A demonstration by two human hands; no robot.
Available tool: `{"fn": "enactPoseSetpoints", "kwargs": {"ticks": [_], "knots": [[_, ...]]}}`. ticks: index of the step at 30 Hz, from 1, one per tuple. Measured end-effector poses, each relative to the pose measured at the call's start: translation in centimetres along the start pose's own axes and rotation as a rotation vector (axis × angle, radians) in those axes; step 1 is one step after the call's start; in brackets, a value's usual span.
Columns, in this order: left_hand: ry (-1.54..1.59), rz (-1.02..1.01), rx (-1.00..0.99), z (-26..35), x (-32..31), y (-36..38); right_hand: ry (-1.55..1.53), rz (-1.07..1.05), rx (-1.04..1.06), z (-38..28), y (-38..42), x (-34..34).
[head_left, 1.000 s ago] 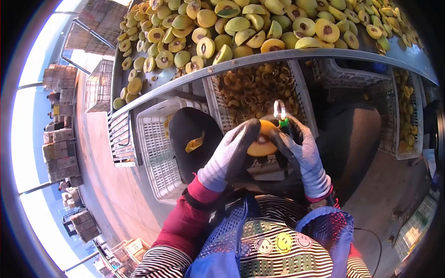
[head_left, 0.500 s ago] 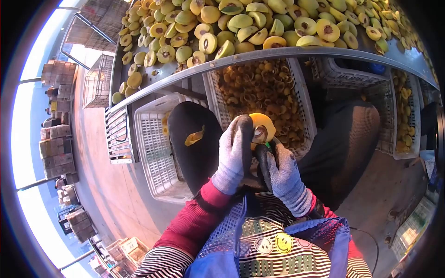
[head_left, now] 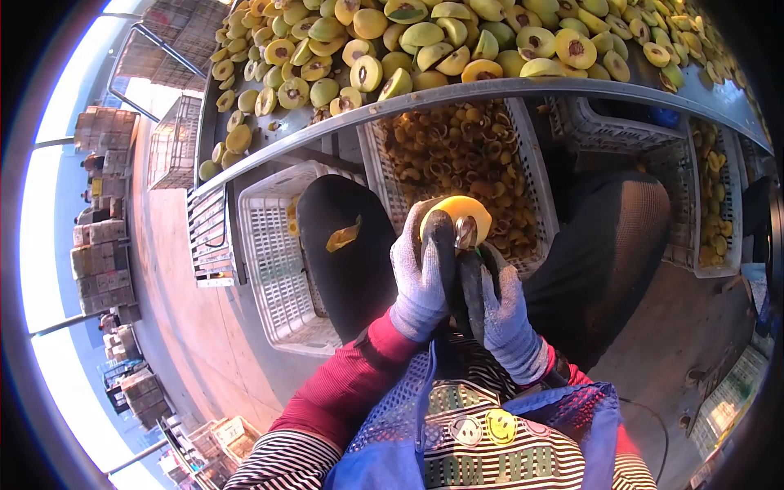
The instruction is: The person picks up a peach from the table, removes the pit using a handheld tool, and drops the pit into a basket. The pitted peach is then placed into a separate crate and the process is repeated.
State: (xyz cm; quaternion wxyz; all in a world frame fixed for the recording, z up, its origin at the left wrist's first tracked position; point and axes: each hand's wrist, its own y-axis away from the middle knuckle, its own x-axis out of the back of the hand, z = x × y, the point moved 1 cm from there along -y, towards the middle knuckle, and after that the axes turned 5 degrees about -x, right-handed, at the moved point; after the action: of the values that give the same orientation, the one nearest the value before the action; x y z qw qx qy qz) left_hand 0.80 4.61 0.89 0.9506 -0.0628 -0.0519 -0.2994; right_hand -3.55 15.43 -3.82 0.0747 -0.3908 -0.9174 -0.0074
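Note:
My left hand (head_left: 425,273), in a grey glove with dark fingertips, is closed around a yellow peach half (head_left: 461,208), its cut face toward me. My right hand (head_left: 502,314), gloved alike, grips a small pitting spoon (head_left: 465,233). Its rounded metal end lies against the middle of the cut face, and a bit of green handle shows by the fingers. Most of the handle is hidden in my grip. Both hands meet above my lap, in front of a white crate (head_left: 542,192) holding brownish-orange fruit scraps (head_left: 457,155).
Many peach halves (head_left: 425,37) cover a metal-edged table (head_left: 490,86) ahead. A white crate (head_left: 273,278) stands by my left knee, and another crate (head_left: 709,261) of yellow pieces stands at right. A scrap of peel (head_left: 344,234) lies on my left knee. Stacked crates (head_left: 100,253) line the far left.
The peach half has turned in my left hand, with more of its yellow flesh now showing. The spoon's metal end has shifted slightly right along with it, and my left fingers have moved across the front.

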Motion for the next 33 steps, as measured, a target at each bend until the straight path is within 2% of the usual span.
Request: {"fn": "enactPoseSetpoints", "kwargs": {"ticks": [1, 3, 4, 7, 9, 10, 12, 13, 15, 16, 17, 18, 19, 21, 23, 26, 28, 29, 31, 32, 33], "knots": [[0.000, 0.002, -0.003, 0.1, 0.0, -0.1, -0.001, -0.001, 0.004, -0.2, -0.1, -0.1], [-0.203, 0.004, -0.145, 0.4, -0.1, -0.2, -0.092, -0.028, 0.011, -1.0, -0.6, 0.1], [-0.083, 0.032, -0.058, 0.8, -0.2, -0.3, -0.092, -0.028, 0.011, -1.3, -0.6, 0.2], [-0.088, -0.007, -0.090, 0.7, 0.0, -0.4, -0.099, -0.037, 0.044, -2.3, -1.0, 1.0], [-0.093, -0.075, -0.022, 1.0, 0.1, -0.5, -0.186, -0.255, -0.251, -2.5, -1.2, 1.7], [-0.094, -0.140, 0.044, 1.0, 0.1, -0.6, -0.186, -0.253, -0.250, -2.5, -1.1, 1.7], [-0.101, -0.184, -0.002, 0.7, 0.2, -0.8, -0.566, -0.225, -0.587, -2.3, -0.5, 1.4], [-0.107, -0.227, -0.050, 0.5, 0.2, -1.0, -0.564, -0.226, -0.586, -2.3, -0.6, 1.6], [-0.143, -0.286, -0.071, 0.1, 0.6, -1.8, -0.981, -0.401, -0.831, -2.5, -1.0, 1.7], [-0.128, -0.335, -0.073, -0.1, 0.6, -2.2, -0.984, -0.399, -0.827, -2.0, -1.4, 1.8], [-0.112, -0.383, -0.075, -0.1, 0.7, -2.6, -1.496, -0.723, -0.917, -1.4, -1.7, 1.5], [-0.115, -0.498, 0.015, 0.2, 1.1, -3.0, -2.008, -1.066, -0.963, -1.7, -2.0, 1.5], [-0.115, -0.497, 0.014, 0.2, 1.1, -3.0, -2.006, -1.068, -0.963, -2.0, -1.9, 1.5], [0.142, -0.451, 0.215, -0.5, 0.5, -2.6, -2.290, -1.022, -0.972, -3.0, -1.8, 1.5], [0.424, -0.295, 0.506, -2.3, -0.4, -1.2, -2.291, -0.970, -1.000, -2.9, -1.8, 1.2], [0.550, -0.191, 0.584, -1.8, -1.1, -0.3, -2.308, -0.928, -1.006, -2.0, -1.5, 0.8], [0.912, 0.015, 0.808, -1.1, -1.4, -0.1, -2.224, -1.001, -0.868, -1.2, -1.5, 0.4], [0.723, -0.041, 0.619, -2.1, -0.9, -0.1, -2.223, -1.006, -0.877, -1.0, -1.7, 0.5], [0.637, 0.061, 0.546, -3.6, 0.3, -0.2, -2.246, -0.909, -0.854, -0.6, -2.3, 0.6], [0.450, 0.072, 0.608, -3.9, 2.1, -0.4, -2.254, -0.870, -0.824, -0.6, -2.5, 0.6], [0.424, 0.220, 0.486, -2.6, 3.2, -1.1, -2.261, -0.866, -0.902, -0.1, -2.6, 0.6]]}}
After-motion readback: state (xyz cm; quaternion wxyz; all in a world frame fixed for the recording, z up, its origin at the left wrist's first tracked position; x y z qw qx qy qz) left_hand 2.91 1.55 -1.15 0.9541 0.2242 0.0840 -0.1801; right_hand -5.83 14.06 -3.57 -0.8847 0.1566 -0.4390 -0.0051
